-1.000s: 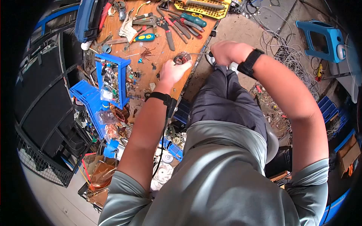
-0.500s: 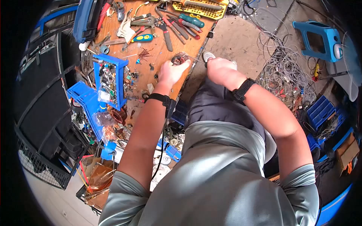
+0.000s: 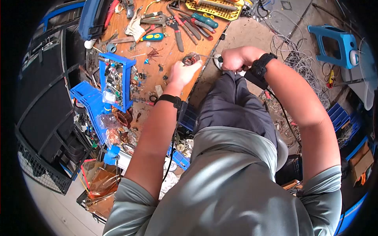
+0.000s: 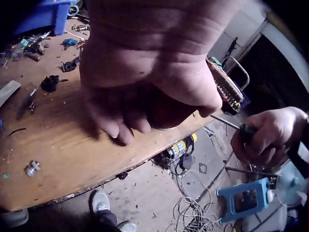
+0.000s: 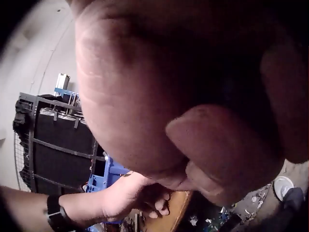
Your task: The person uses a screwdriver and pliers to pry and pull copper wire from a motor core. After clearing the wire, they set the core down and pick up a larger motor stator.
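In the head view my left hand (image 3: 182, 74) holds a round copper-wound motor part (image 3: 191, 59) close to the table's edge, thumb along its near side. My right hand (image 3: 238, 59) grips the dark handle of a screwdriver (image 3: 208, 58), whose thin metal shaft points left toward the copper windings. From the left wrist, the shaft (image 4: 226, 122) runs from the right fist to the left thumb; the motor part sits in shadow under the palm. My right palm and curled fingers fill most of the right wrist view and hide the handle there.
Pliers (image 3: 178, 35), a glove (image 3: 134, 28) and other hand tools lie on the wooden table (image 3: 169, 55). A blue bin (image 3: 131, 84) of small parts stands at the left. Tangled cable (image 3: 303, 74) and a blue stool (image 3: 334, 46) are on the floor at the right.
My right hand dipped toward my body half a second ago and has come back up, its wrist turned. The left hand keeps its hold on the motor part.
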Available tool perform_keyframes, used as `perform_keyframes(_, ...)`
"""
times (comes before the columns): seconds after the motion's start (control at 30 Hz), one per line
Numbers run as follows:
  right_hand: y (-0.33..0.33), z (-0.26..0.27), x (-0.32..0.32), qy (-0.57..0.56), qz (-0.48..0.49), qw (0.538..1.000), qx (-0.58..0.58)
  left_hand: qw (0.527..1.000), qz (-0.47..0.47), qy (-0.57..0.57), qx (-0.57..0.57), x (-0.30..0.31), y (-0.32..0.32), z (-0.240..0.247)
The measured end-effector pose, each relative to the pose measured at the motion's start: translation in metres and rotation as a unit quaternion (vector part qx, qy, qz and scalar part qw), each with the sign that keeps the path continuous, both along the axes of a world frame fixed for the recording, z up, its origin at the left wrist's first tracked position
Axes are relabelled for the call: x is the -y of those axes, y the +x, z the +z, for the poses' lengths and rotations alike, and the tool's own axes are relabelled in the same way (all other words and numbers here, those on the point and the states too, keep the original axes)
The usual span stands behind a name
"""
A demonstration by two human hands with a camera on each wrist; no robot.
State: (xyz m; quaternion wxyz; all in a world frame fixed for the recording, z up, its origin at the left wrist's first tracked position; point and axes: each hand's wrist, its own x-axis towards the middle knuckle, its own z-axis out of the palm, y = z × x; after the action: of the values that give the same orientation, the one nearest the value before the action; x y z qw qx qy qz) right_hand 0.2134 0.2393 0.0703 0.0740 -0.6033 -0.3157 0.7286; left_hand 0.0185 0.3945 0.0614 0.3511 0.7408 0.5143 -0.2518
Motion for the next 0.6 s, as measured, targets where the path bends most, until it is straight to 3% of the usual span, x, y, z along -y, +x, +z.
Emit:
perform_keyframes(0.17,0.013,-0.015,0.004,0.013,-0.001,0.999,-0.038,0.999,-0.003,0.008,-0.031,-0.002,0.002,-0.002)
perform_keyframes(0.4,0.023,-0.019,-0.007,-0.019,0.093,0.994,-0.061,0.997,-0.023,0.065,0.027,-0.007,-0.015,-0.035)
perform_keyframes(0.5,0.005,-0.022,0.01,0.045,0.026,0.998,0.046,0.997,-0.006,0.043,0.06,-0.008,-0.015,-0.038)
perform_keyframes(0.6,-0.027,-0.029,0.032,0.2,-0.059,0.957,0.201,0.999,-0.019,0.023,0.015,-0.001,-0.003,-0.007)
